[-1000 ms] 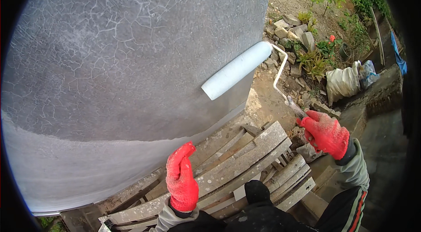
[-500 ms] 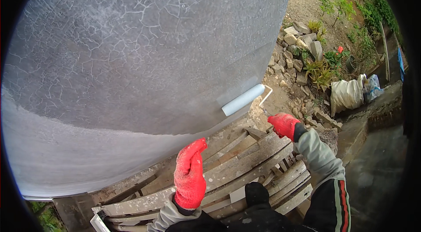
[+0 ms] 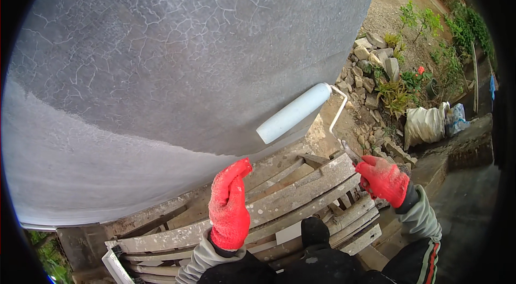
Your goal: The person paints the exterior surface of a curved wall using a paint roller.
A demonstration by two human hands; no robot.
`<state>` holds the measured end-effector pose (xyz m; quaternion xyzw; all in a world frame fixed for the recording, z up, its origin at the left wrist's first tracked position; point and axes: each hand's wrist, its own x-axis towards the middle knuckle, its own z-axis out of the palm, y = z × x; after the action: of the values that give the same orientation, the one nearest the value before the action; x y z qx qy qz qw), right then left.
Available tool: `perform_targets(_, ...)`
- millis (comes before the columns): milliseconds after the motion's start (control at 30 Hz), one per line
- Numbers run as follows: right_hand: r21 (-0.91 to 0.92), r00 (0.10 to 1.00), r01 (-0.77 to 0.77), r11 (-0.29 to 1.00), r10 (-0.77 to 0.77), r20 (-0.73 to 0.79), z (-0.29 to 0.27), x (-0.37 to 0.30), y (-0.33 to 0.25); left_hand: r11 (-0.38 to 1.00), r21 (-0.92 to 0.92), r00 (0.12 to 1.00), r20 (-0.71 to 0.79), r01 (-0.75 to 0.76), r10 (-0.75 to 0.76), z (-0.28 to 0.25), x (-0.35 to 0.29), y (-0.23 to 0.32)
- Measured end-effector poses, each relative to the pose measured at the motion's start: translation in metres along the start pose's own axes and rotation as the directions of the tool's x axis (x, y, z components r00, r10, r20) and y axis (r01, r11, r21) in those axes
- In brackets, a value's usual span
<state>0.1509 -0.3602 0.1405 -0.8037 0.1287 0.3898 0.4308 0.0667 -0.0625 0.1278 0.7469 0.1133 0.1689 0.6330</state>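
Note:
My right hand (image 3: 382,181), in a red work glove, is wrapped round the grey handle of a paint roller (image 3: 294,113). A bent white wire frame joins the handle to the long pale-blue roller sleeve, which lies by the lower right edge of a large grey wall (image 3: 204,69); whether it touches there I cannot tell. Fine pale cracks run over the wall's dark upper part. My left hand (image 3: 230,206), also red-gloved, is held up in front of the wall's lower edge, its fingers stretched together and bent at the knuckles, holding nothing.
Below me runs a platform of paint-spattered wooden slats (image 3: 301,192) with gaps between them. A white-edged tray-like thing (image 3: 115,267) sits at its left end. To the right are piled stones (image 3: 371,72), plants (image 3: 395,93), a pale sack (image 3: 425,125) and a concrete ledge (image 3: 457,147).
My right hand has drawn back toward me and to the right, bringing the roller nearer and off its earlier spot. The left hand has barely shifted; the view has turned slightly.

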Motion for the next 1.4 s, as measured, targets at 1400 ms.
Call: perform_targets(1400,0.295,0.978,-0.122,0.948,0.063,0.200,0.105,0.056,0.006,0.979,-0.198,0.982,-0.188,-0.050,0.012,-0.020,-0.002,0.003)
